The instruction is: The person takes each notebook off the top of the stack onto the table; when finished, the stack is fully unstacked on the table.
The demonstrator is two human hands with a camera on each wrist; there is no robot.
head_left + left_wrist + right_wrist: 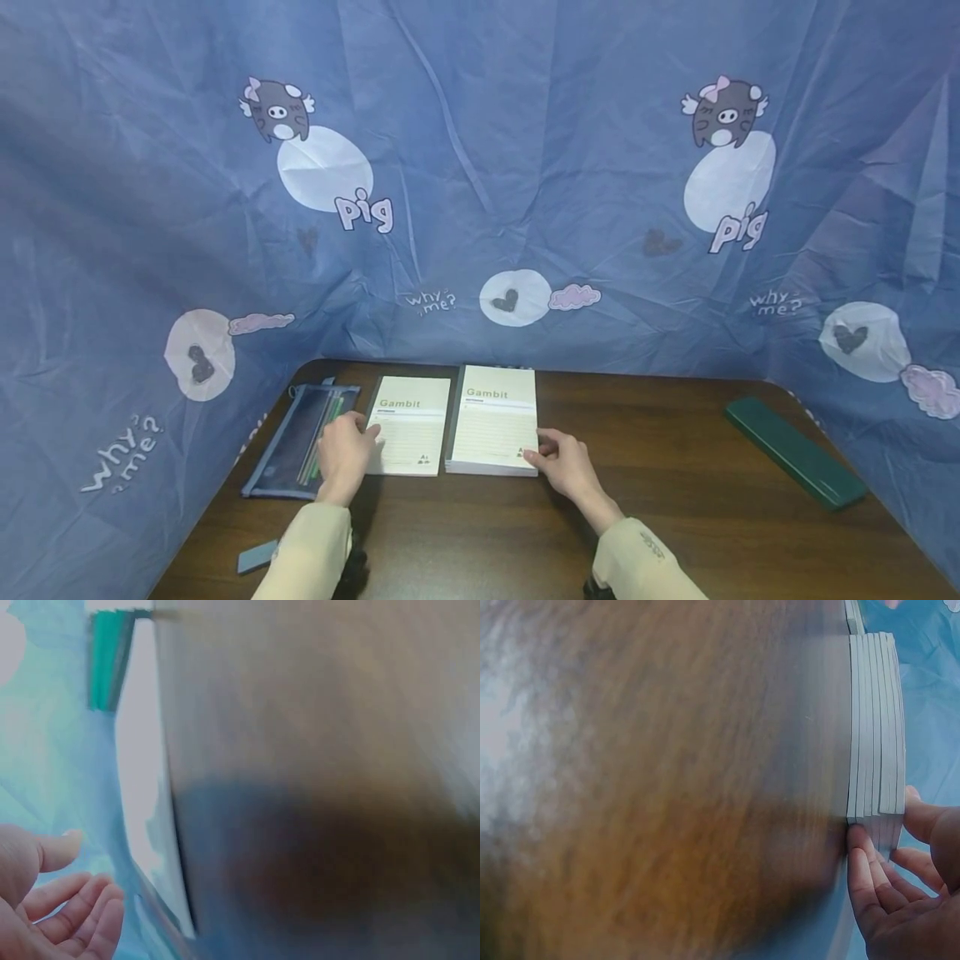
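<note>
Two sets of cream "Gambit" notebooks lie side by side at the table's far edge: a single notebook and, to its right, a thick stack. My left hand lies at the single notebook's left edge, partly over a blue mesh pencil pouch. In the left wrist view that left hand has relaxed fingers and holds nothing, beside the notebook's white edge. My right hand is at the stack's near right corner. The blurred right wrist view shows fingertips against the stack's side and the thumb by its cover.
A long dark green case lies slantwise at the right of the brown table. A small grey-blue block sits near the front left edge. A blue curtain printed with pigs closes in the back and both sides.
</note>
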